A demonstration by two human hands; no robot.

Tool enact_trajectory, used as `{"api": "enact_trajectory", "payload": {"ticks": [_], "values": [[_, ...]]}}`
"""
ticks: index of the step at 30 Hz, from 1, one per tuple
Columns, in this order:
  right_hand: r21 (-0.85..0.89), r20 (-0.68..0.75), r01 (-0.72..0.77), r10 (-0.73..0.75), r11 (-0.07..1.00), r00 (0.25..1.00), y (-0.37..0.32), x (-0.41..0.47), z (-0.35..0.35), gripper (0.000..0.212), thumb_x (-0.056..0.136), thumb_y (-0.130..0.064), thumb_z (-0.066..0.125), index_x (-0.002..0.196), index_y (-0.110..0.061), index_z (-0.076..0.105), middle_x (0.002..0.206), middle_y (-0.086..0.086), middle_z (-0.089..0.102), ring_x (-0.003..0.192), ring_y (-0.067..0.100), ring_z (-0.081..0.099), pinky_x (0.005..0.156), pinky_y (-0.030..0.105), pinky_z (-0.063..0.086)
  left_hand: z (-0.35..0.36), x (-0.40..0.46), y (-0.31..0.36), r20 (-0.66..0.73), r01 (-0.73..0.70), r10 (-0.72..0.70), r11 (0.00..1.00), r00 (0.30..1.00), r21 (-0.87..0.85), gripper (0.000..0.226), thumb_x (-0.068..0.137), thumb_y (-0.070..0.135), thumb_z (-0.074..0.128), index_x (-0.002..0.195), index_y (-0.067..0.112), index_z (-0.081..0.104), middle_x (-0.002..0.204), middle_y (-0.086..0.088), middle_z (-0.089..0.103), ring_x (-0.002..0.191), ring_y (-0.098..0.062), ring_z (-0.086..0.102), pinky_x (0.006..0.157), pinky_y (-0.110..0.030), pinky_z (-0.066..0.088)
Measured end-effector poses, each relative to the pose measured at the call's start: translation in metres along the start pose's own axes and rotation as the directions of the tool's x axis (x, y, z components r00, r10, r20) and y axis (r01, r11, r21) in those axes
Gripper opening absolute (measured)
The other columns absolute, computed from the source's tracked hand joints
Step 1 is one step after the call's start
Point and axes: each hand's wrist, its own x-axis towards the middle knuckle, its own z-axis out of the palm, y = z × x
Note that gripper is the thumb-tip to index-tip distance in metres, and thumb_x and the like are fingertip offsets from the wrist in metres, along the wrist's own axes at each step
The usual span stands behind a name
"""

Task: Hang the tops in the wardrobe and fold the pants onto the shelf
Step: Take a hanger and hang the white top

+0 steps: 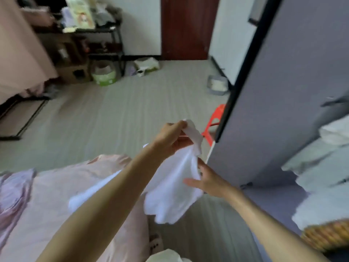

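Note:
A white garment [171,188] hangs in the air in front of me, over the edge of the pink bed [56,195]. My left hand [170,137] pinches its upper edge and holds it up. My right hand [207,181] reaches in from the right, fingers extended against the cloth's right side, thumb toward the fabric. The grey wardrobe [273,110] stands just right of the hands, its open door edge close to the garment. Folded pale clothes [321,176] lie stacked on its shelves at the far right.
An orange plastic stool [213,123] stands behind the wardrobe door. Across the grey floor stand a cluttered black shelf unit [102,35], a green-and-white tub [104,72] and a grey tray [218,85]. A brown door [187,27] is at the back. A woven basket [328,235] sits lower right.

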Motion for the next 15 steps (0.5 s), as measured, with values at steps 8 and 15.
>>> {"api": "enact_trajectory", "payload": {"ticks": [8, 15], "values": [[-0.285, -0.576, -0.401, 0.178, 0.871, 0.798, 0.027, -0.066, -0.093, 0.023, 0.095, -0.038, 0.046, 0.088, -0.019, 0.058, 0.104, 0.009, 0.066, 0.100, 0.029, 0.059, 0.068, 0.029, 0.035, 0.052, 0.022, 0.019, -0.042, -0.036, 0.035, 0.999, 0.999, -0.035, 0.024, 0.092, -0.002, 0.041, 0.073, -0.003, 0.056, 0.048, -0.007, 0.062, 0.043, -0.014, 0.062, 0.051, -0.024, 0.056], [-0.224, -0.778, -0.479, 0.141, 0.849, 0.613, 0.032, -0.141, -0.155, 0.016, 0.089, -0.013, 0.051, 0.101, -0.019, 0.061, 0.097, 0.008, 0.068, 0.090, 0.029, 0.062, 0.071, 0.033, 0.043, 0.091, 0.072, -0.023, 0.069, 0.128, -0.186, 0.859, 0.980, 0.495, 0.016, 0.091, 0.007, 0.047, 0.082, 0.000, 0.058, 0.072, -0.012, 0.061, 0.045, -0.014, 0.061, 0.043, -0.020, 0.053]]}}
